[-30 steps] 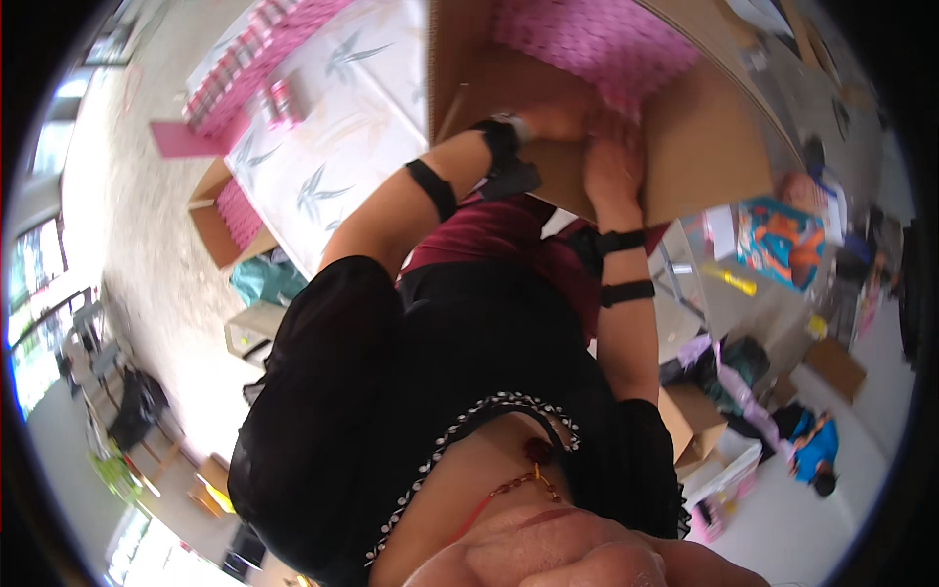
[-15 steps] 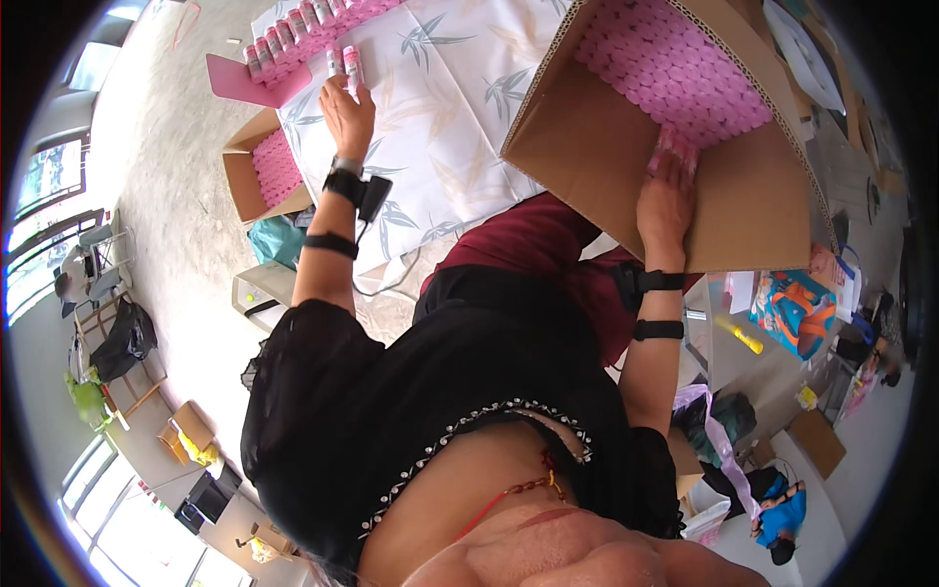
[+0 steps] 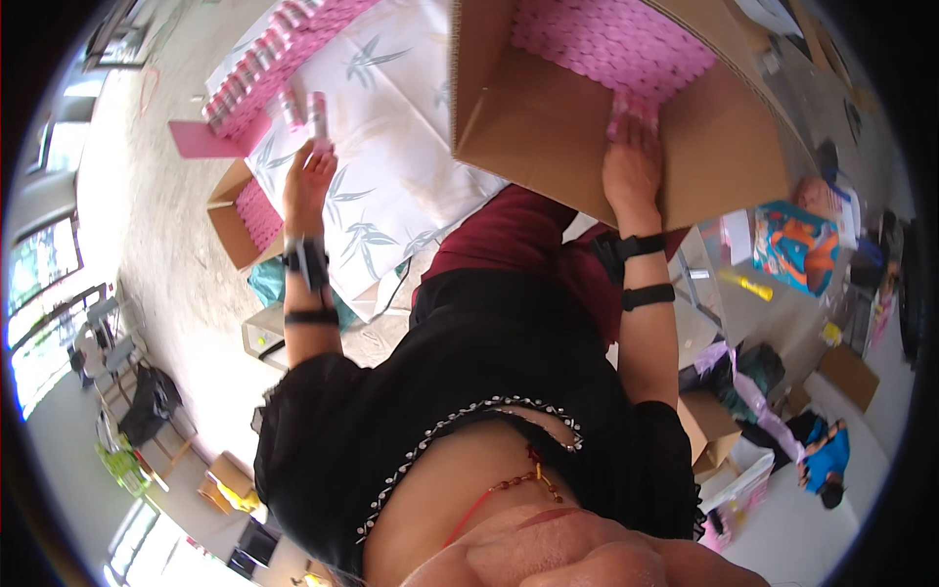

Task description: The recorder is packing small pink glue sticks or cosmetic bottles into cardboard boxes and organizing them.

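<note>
A big cardboard box [image 3: 548,127] tilts toward me, packed with rows of pink tubes [image 3: 606,39]. My right hand [image 3: 634,168] reaches over its near wall and closes on a few pink tubes [image 3: 631,106] at the edge of the rows. My left hand [image 3: 307,176] is stretched out to the left over a white leaf-print cloth [image 3: 411,166]. Its fingers hold a couple of pink tubes [image 3: 316,110] upright on the cloth, next to another standing tube [image 3: 291,106]. Both wrists wear black straps.
Rows of pink tubes [image 3: 279,44] stand at the cloth's far end beside a flat pink lid [image 3: 201,142]. A small open carton [image 3: 240,210] with pink contents sits on the floor at the left. Cartons and bags [image 3: 724,430] lie at the right, where a person in blue [image 3: 827,460] crouches.
My left hand has left the big box and swung out to the left over the cloth, carrying pink tubes. My right hand has stayed at the tubes in the box.
</note>
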`<state>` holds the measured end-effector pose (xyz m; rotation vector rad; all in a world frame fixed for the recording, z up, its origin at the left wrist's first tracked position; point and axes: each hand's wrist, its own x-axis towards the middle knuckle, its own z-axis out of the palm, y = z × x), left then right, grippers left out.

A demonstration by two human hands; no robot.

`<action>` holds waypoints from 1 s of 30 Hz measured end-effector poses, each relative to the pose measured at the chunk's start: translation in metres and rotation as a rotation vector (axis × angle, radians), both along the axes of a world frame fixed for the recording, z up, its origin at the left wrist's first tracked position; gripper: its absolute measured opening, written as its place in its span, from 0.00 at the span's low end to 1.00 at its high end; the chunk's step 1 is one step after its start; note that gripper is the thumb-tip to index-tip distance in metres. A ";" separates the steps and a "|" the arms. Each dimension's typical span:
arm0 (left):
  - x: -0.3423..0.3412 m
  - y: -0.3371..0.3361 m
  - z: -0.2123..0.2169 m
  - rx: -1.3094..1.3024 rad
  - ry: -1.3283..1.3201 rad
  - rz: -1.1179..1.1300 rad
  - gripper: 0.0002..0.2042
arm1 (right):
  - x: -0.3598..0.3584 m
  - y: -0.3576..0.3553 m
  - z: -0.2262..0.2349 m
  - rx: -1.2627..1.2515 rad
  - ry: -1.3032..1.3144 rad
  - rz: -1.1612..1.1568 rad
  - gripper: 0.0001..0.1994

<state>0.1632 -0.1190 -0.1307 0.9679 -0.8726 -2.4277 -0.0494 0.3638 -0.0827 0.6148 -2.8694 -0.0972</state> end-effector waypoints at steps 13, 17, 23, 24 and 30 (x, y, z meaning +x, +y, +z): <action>-0.127 0.273 0.126 -0.723 0.166 -0.823 0.20 | 0.005 -0.005 0.002 -0.073 0.029 -0.045 0.25; -0.199 0.300 0.081 -1.376 -0.030 -0.741 0.20 | 0.007 -0.006 0.003 -0.067 0.008 -0.075 0.25; -0.229 0.326 0.028 -1.654 0.000 -0.727 0.19 | 0.006 -0.005 0.001 -0.035 0.027 -0.068 0.25; -0.230 0.326 0.027 -1.631 0.073 -0.759 0.19 | 0.006 -0.005 0.000 -0.055 0.014 -0.071 0.25; -0.240 0.326 0.032 -1.650 0.132 -0.901 0.18 | 0.002 -0.005 0.003 -0.016 -0.097 -0.115 0.26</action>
